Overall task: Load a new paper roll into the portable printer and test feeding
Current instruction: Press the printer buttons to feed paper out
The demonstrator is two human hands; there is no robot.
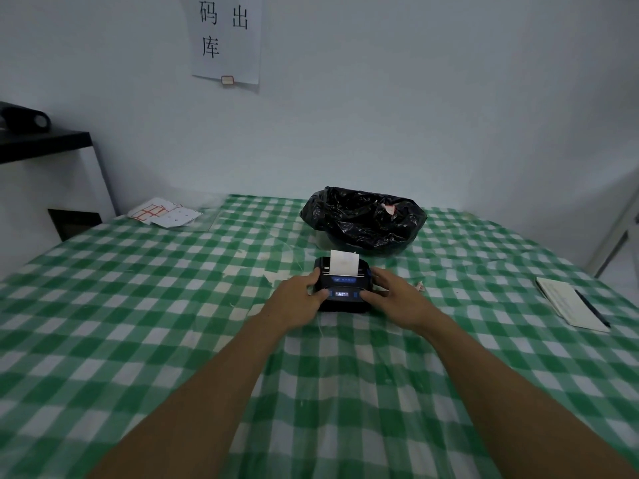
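A small black portable printer (343, 288) sits on the green checked tablecloth (173, 305) at the table's middle. Its little screen is lit. A white strip of paper (343, 262) sticks up out of its top slot. My left hand (299, 294) grips the printer's left side, with the thumb lying on the front panel by the screen. My right hand (390, 292) grips the right side, its thumb on the front panel as well. The lid looks closed over the paper.
A bin lined with a black bag (363, 219) stands just behind the printer. A notepad with a pen (572, 305) lies at the right. Label sheets (162, 213) lie at the far left corner. A small scrap (420, 285) lies right of my right hand.
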